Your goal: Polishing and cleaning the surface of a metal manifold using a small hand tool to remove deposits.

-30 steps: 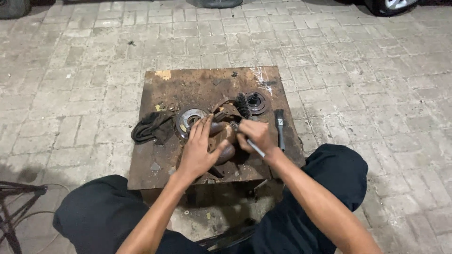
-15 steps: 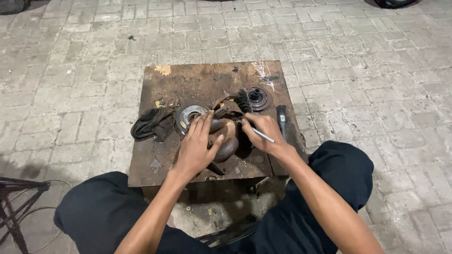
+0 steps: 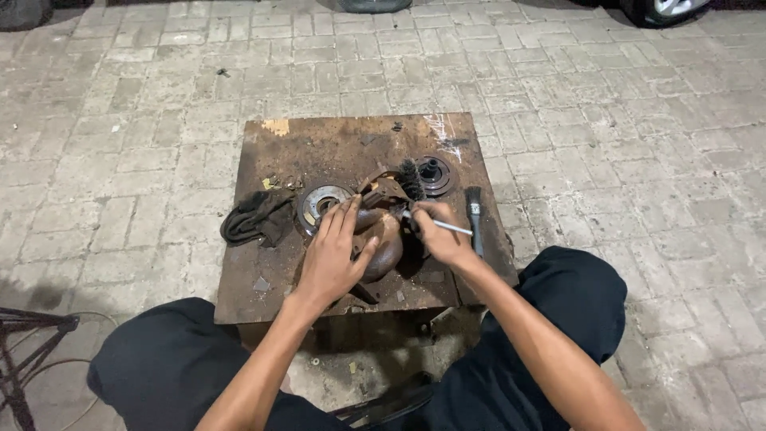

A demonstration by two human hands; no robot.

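Note:
On a rusty metal table [image 3: 335,144] lies a brown, rounded metal housing [image 3: 384,239]. My left hand [image 3: 331,259] rests flat on its left side and holds it down. My right hand [image 3: 439,231] grips a thin silver-handled wire brush [image 3: 415,187], whose dark bristles touch the upper edge of the housing. A round metal disc with a bright centre [image 3: 319,203] sits just above my left hand.
A dark crumpled rag [image 3: 255,217] lies at the table's left. A black round part with a hub [image 3: 435,174] and a dark-handled tool [image 3: 475,215] lie at the right. Paving stones surround the table; a metal frame [image 3: 24,351] stands lower left. My knees flank the table.
My right hand has turned the brush so its bristles point up at the housing's top edge. My left hand has shifted slightly on the housing.

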